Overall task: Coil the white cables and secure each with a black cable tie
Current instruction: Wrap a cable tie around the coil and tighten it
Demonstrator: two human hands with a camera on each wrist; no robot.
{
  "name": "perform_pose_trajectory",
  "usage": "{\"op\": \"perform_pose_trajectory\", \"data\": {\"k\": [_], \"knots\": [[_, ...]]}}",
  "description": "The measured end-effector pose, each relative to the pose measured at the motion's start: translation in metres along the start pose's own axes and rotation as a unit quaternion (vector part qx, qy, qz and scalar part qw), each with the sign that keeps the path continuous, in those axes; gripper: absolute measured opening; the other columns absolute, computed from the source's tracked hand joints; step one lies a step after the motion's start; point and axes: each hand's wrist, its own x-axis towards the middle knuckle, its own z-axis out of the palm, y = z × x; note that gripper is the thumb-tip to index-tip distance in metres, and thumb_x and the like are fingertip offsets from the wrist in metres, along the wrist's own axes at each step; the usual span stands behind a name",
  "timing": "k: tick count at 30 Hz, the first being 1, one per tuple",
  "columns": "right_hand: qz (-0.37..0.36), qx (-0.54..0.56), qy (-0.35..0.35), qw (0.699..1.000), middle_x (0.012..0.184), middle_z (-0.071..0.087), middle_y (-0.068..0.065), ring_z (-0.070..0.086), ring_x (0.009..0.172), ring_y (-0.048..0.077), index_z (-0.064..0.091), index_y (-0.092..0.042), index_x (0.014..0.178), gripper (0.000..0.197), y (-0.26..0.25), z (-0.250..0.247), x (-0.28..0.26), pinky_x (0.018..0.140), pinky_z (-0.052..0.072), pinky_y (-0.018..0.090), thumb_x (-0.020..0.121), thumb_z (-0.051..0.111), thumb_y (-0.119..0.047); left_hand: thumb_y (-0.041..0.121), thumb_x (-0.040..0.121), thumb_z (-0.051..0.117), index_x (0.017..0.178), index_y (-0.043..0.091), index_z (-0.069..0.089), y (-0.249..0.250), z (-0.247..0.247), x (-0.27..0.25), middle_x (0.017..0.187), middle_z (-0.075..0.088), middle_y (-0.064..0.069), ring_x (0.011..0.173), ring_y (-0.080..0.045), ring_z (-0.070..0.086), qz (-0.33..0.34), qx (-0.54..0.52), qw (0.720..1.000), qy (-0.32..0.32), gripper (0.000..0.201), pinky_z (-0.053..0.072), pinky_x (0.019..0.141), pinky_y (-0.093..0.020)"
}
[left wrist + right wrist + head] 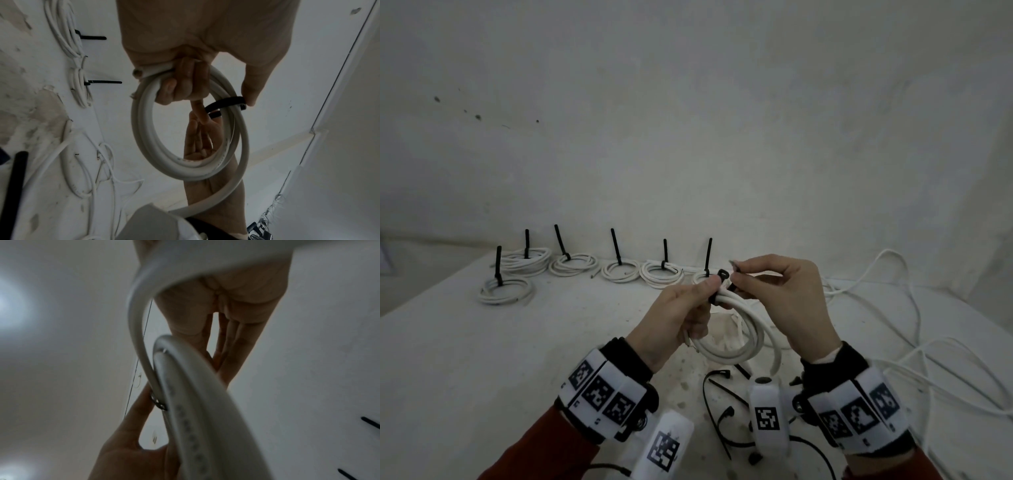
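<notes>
Your left hand (674, 315) grips the coiled white cable (736, 337) above the table (482, 359), fingers curled round its top strands, thumb pressed on the black cable tie (226, 104) looped round the coil. Your right hand (787, 298) pinches the tie's free tail between thumb and forefinger, just beside the tie head. Six tied coils (619, 270) sit in a row near the wall. Spare ties (717, 404) lie on the table below your wrists. Loose cable (914, 308) trails at the right.
</notes>
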Motion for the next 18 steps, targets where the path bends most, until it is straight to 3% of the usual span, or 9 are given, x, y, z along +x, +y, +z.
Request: {"op": "perform_pose_trajectory", "data": {"k": [3,10,18], "knots": [[-0.042,-0.031,-0.006,0.999,0.075,0.074,0.006,0.071,0.066,0.027,0.075,-0.009,0.077,0.015,0.0010,0.0001,0.0009,0.065,0.058,0.032,0.076,0.074,0.006,0.041,0.080,0.054,0.052,0.017,0.066,0.0006,0.0018,-0.0011,0.051,0.024,0.005,0.049,-0.011,0.019,0.002,0.001,1.000,0.002,0.038,0.015,0.053,-0.030],[-0.118,-0.072,-0.020,0.990,0.075,0.071,0.000,0.069,0.064,0.016,0.076,-0.012,0.077,0.021,0.0001,-0.0014,-0.0001,0.062,0.054,0.020,0.073,0.075,0.009,0.041,0.082,0.052,0.049,0.020,0.063,0.0016,0.0052,-0.0038,0.050,0.022,0.007,0.046,-0.009,0.020,0.019,-0.010,1.000,-0.006,0.041,0.016,0.051,-0.027],[-0.165,-0.102,-0.022,0.981,0.077,0.071,-0.001,0.070,0.068,0.016,0.077,-0.014,0.077,0.017,0.0000,-0.0033,0.0001,0.064,0.058,0.029,0.074,0.077,0.002,0.041,0.085,0.047,0.051,0.021,0.064,0.0027,0.0070,-0.0051,0.051,0.021,0.007,0.047,-0.009,0.019,0.032,-0.008,0.999,-0.008,0.043,0.017,0.050,-0.026]]}}
